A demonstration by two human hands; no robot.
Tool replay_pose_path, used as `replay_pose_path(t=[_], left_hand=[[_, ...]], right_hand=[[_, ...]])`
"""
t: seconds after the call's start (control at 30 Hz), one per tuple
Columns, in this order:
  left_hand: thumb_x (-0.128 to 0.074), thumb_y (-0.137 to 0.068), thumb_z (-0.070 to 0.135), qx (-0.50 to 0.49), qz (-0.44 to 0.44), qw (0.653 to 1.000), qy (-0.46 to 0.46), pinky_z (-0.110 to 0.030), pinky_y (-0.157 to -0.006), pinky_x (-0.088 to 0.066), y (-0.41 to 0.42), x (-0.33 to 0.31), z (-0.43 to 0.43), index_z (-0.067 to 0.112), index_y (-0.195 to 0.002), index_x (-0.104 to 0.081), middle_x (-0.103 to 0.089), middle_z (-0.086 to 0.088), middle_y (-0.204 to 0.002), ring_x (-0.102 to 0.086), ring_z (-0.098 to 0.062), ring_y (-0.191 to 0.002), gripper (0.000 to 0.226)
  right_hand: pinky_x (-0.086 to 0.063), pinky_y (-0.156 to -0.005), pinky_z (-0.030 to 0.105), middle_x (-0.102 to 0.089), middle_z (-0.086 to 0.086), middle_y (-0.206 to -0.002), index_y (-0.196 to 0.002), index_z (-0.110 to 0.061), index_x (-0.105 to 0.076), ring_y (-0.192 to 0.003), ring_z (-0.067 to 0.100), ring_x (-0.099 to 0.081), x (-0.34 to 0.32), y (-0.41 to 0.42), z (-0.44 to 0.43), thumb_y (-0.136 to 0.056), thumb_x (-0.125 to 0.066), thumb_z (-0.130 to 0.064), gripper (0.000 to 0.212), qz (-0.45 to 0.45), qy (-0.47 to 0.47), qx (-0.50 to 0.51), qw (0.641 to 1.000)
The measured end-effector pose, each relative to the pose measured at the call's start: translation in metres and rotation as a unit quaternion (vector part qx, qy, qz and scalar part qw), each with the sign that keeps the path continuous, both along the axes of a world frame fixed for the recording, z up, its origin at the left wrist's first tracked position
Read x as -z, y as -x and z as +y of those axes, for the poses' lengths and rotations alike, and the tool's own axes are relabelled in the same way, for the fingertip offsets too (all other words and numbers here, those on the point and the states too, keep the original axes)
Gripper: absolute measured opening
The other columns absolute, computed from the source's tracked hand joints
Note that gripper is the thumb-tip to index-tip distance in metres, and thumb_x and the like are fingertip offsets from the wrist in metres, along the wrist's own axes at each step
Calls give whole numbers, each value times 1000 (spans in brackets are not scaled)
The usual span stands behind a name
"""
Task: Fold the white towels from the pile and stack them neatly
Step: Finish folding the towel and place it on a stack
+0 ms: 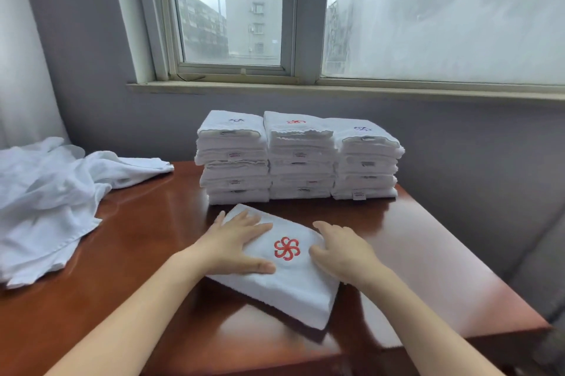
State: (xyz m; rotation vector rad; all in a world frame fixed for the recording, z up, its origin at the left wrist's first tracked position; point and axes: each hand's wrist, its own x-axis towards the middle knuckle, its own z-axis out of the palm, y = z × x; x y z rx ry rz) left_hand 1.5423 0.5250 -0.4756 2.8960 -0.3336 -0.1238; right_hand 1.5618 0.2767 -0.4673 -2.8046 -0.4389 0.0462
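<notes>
In the head view, a folded towel (293, 284) with a red emblem is seen lying askew on the table (137, 253), just before three stacks (299, 158) of folded towels. The left hand (235, 241) is laid flat on it, fingers spread. The right hand (339, 250) is rested at its right edge, fingers lightly bent, nothing pinched. The folds should be pressed smooth and the edges squared before stacking. The unfolded pile (46, 198) is heaped at the table's left, and a window (232, 8) is set in the grey wall behind.

A hotel-type room is suggested. Logo-embroidered towel stacks (301, 158) are set on a polished wooden table (146, 247) beneath a window (232, 14).
</notes>
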Motion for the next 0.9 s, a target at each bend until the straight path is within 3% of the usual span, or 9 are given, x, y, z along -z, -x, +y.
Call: replay_pose_path(t=[0.1, 0.2, 0.33, 0.4, 0.47, 0.6, 0.7, 0.8, 0.9], left_hand=[[-46, -50, 95, -56, 25, 998, -17, -46, -119, 14, 4, -13, 15, 47, -151, -24, -8, 8, -164, 11, -11, -150, 114], [-59, -65, 84, -126, 19, 992, -12, -46, -121, 4, 16, -18, 23, 42, -152, -24, -9, 3, -165, 2, -15, -152, 103], [-59, -73, 78, -202, -59, 978, 1, -35, -107, -38, 40, -16, 25, 38, -152, -27, -34, 9, -155, -36, -14, -140, 94], [-50, -80, 77, -232, -91, 968, -12, -34, -94, -46, 54, -11, 22, 39, -150, -28, -47, 8, -143, -49, -17, -129, 83], [-42, -86, 73, -247, -83, 966, -2, -37, -94, -47, 65, -3, 19, 35, -150, -28, -54, 4, -134, -52, -20, -124, 75], [-52, -94, 50, -216, 23, 963, 158, -32, -94, -46, 79, -1, 14, 31, -155, -20, -59, -1, -122, -57, -20, -111, 72], [-62, -93, 33, -205, 120, 928, 287, -22, -76, -51, 86, -15, 10, 28, -157, -9, -59, -4, -109, -59, -15, -91, 83], [-66, -91, 17, -198, 142, 900, 361, -25, -87, -55, 90, -23, 11, 27, -157, -11, -61, -5, -113, -64, -15, -99, 86], [-63, -89, 0, -187, 170, 835, 488, -31, -86, -58, 91, -24, 16, 26, -155, -21, -67, -8, -115, -70, -23, -103, 83]], right_hand=[[-43, -98, 32, -52, -1, -142, -150, -27, -31, -128, 20, -49, -8, 7, -4, -86, -50, -40, 68, 30, -15, -10, 999], [-48, -89, 29, -54, -3, -137, -152, -27, -27, -117, 17, -56, -12, 17, -7, -76, -62, -41, 84, 106, -68, -37, 991], [-54, -55, 25, -57, -2, -107, -147, -22, -32, -70, 6, -65, -13, 24, -2, -67, -75, -35, 91, 242, -204, -51, 947], [-49, -54, 20, -56, -6, -103, -154, -21, -22, -75, 4, -62, -13, 24, 2, -73, -73, -35, 96, 228, -215, -36, 949], [-48, -61, 19, -56, -6, -115, -157, -20, -11, -91, 9, -60, -12, 22, 6, -79, -70, -32, 98, 211, -208, -21, 955], [-57, -81, 29, -50, 0, -126, -156, -18, -16, -111, 16, -60, -17, 18, 11, -85, -66, -23, 88, 244, -206, -5, 948], [-58, -75, 28, -53, -4, -122, -154, -18, -23, -102, 13, -61, -22, 19, 12, -87, -63, -17, 79, 274, -211, -14, 938], [-55, -86, 37, -61, 0, -127, -145, -20, -40, -111, 21, -63, -26, 18, 10, -87, -59, -9, 63, 305, -247, -35, 919], [-54, -83, 39, -65, 4, -127, -136, -27, -48, -111, 24, -65, -27, 19, 6, -88, -56, -1, 55, 365, -315, -73, 873]])
